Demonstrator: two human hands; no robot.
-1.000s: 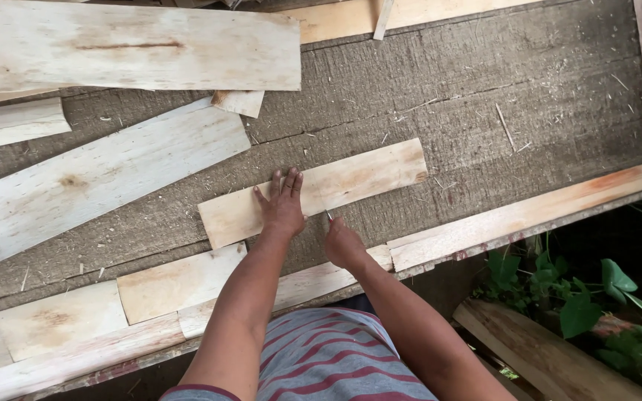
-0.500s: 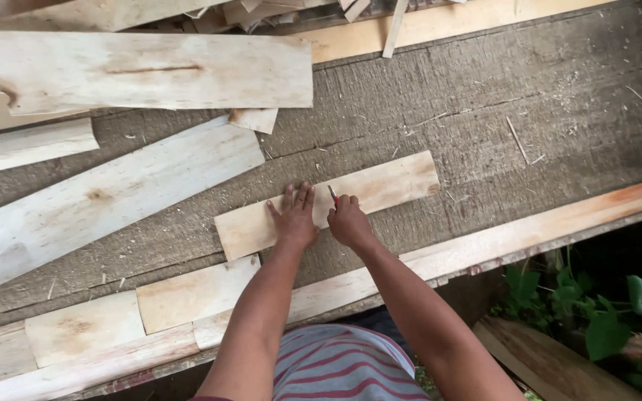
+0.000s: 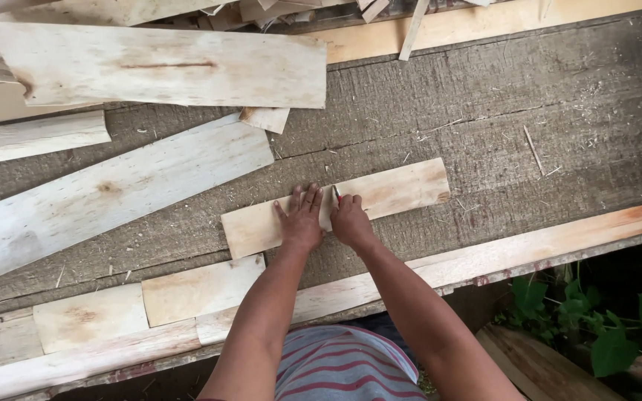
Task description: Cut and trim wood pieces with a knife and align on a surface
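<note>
Marking a short wooden board [image 3: 395, 194] at centre frame, lying flat on the worktop [image 3: 559, 126]. Left hand [image 3: 300, 220] pressed flat on the board, fingers spread and released, pinning it down. Right hand [image 3: 349, 220] just beside, fingers clenched around a small red pencil [image 3: 336, 193], tip touching the wood. Next move, judged: a steady stroke across the grain, board held still. Rough grey worktop, strewn with chips and splinters; long pale planks [image 3: 113, 193] left and upper left; green plants [image 3: 603, 327] lower right, outdoors.
</note>
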